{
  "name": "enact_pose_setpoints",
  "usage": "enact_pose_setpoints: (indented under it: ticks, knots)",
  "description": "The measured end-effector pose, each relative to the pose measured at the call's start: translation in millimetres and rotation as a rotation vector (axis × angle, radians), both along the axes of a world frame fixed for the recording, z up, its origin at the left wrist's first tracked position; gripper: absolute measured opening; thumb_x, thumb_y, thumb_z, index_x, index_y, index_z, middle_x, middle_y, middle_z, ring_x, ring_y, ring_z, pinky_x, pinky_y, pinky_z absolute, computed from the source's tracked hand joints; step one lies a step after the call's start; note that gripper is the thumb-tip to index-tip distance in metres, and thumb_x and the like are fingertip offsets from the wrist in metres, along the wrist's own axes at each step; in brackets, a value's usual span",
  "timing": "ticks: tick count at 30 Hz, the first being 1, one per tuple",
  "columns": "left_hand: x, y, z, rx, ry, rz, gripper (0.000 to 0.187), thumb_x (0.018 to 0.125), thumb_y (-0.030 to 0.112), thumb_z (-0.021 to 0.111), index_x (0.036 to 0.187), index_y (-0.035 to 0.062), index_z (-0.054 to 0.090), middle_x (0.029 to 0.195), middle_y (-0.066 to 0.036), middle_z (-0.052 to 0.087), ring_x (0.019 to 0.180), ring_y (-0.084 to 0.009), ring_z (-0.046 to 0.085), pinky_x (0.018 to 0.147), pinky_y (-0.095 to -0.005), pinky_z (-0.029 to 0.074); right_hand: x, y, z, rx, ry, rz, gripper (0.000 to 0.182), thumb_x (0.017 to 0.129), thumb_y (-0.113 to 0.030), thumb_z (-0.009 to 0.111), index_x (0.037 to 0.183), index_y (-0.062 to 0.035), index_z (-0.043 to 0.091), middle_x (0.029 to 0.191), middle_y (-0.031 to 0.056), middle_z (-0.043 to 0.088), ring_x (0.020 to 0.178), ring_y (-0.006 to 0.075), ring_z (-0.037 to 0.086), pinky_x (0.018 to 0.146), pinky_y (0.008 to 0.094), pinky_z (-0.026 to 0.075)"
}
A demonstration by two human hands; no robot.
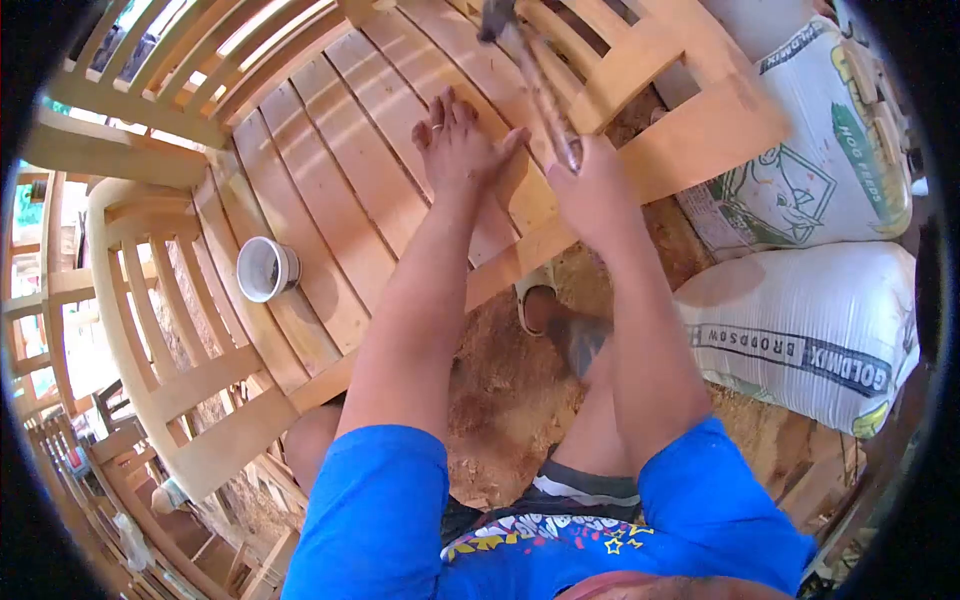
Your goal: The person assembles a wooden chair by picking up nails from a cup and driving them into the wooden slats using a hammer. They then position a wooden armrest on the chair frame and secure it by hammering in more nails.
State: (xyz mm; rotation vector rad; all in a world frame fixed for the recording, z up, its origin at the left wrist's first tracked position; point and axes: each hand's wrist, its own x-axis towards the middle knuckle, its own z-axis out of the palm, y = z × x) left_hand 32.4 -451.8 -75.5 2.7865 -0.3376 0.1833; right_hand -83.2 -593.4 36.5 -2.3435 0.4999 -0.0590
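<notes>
My right hand [592, 190] grips a hammer [541, 95] by the lower part of its handle. The hammer's dark head is raised at the top of the view and slightly blurred. My left hand [462, 150] lies on the slatted seat of a wooden bench [350, 165], thumb stretched out toward the hammer and fingers extended, with a ring on one finger. Whatever is under its palm is hidden. A white plastic tub [268, 268] stands on the seat to the left, with something dark inside that I cannot make out.
Slatted armrests [180, 300] rise at the bench's left and upper right ends, and a slatted backrest [230, 60] runs along the far side. White feed sacks [800, 325] are stacked at the right. Sawdust-coloured ground [510, 400] shows below; more wooden furniture stands at the left.
</notes>
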Motion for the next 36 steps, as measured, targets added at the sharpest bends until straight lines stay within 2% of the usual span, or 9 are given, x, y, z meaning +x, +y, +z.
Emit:
enact_pose_setpoints:
  ticks: [2,7,11,14,19,23,27,32,36]
  knots:
    - [-2,2,4,0.021,0.020,-0.022,0.096,0.084,0.077,0.061,0.141,0.0000,0.054,0.167,-0.018,0.035,0.157,-0.0297,0.028,0.121,-0.0536,0.017,-16,14,61,0.066,-0.065,-0.040,0.036,0.098,-0.023,0.066,0.116,0.0066,0.056,0.097,0.0287,0.070,0.098,0.0467,0.070,0.085,0.0516,0.054]
    - [1,4,-11,0.024,-0.081,-0.026,0.098,0.085,0.081,0.057,0.138,-0.0015,0.059,0.165,-0.020,0.036,0.155,-0.0317,0.029,0.117,-0.0550,0.022,-15,25,51,0.112,-0.743,-0.056,0.037,0.099,-0.025,0.065,0.116,0.0064,0.056,0.093,0.0280,0.070,0.092,0.0471,0.071,0.081,0.0519,0.055]
    - [1,2,1,0.015,0.012,-0.006,0.098,0.083,0.077,0.062,0.141,-0.0008,0.055,0.166,-0.019,0.035,0.156,-0.0284,0.029,0.120,-0.0545,0.017,3,1,-22,-0.073,-0.074,-0.015,0.037,0.099,-0.025,0.066,0.116,0.0056,0.056,0.091,0.0253,0.071,0.090,0.0414,0.073,0.080,0.0487,0.056]
    - [7,0,2,0.002,-0.029,-0.020,0.099,0.083,0.077,0.062,0.142,-0.0010,0.054,0.166,-0.019,0.037,0.156,-0.0283,0.030,0.120,-0.0557,0.018,1,-6,-37,-0.063,-0.001,0.037,0.037,0.098,-0.025,0.067,0.116,0.0052,0.056,0.091,0.0229,0.071,0.086,0.0360,0.073,0.080,0.0454,0.056]
    - [-2,2,7,-0.011,0.017,-0.013,0.101,0.083,0.078,0.061,0.145,-0.0014,0.052,0.166,-0.018,0.036,0.156,-0.0284,0.030,0.119,-0.0564,0.019,-18,17,70,0.064,-0.560,-0.022,0.037,0.099,-0.026,0.067,0.116,0.0047,0.055,0.093,0.0223,0.071,0.082,0.0340,0.072,0.078,0.0433,0.056]
    - [1,3,10,0.035,0.034,-0.002,0.100,0.083,0.077,0.061,0.145,-0.0006,0.052,0.167,-0.017,0.035,0.156,-0.0277,0.031,0.119,-0.0557,0.019,-5,26,36,0.155,-0.842,-0.099,0.037,0.101,-0.027,0.065,0.117,0.0047,0.054,0.095,0.0239,0.071,0.084,0.0368,0.072,0.077,0.0441,0.056]
    - [2,1,-7,0.002,-0.159,0.007,0.095,0.082,0.081,0.060,0.133,0.0014,0.063,0.163,-0.020,0.040,0.153,-0.0314,0.036,0.117,-0.0556,0.024,6,-8,-41,-0.159,0.002,0.095,0.033,0.099,-0.023,0.064,0.113,0.0058,0.054,0.099,0.0319,0.069,0.089,0.0446,0.072,0.074,0.0479,0.056]
    - [-5,5,-9,-0.002,-0.052,-0.020,0.094,0.081,0.080,0.062,0.130,0.0001,0.062,0.163,-0.019,0.040,0.153,-0.0315,0.034,0.119,-0.0552,0.022,-14,9,46,0.088,-0.321,-0.055,0.033,0.097,-0.020,0.068,0.113,0.0047,0.053,0.083,0.0234,0.070,0.076,0.0412,0.072,0.069,0.0455,0.056]
    - [0,2,-2,-0.021,-0.104,-0.007,0.094,0.081,0.080,0.063,0.129,-0.0004,0.061,0.163,-0.020,0.040,0.153,-0.0317,0.035,0.118,-0.0556,0.024,-9,14,59,0.122,-0.875,-0.039,0.030,0.097,-0.017,0.070,0.109,0.0032,0.051,0.080,0.0196,0.069,0.072,0.0345,0.073,0.066,0.0428,0.055]
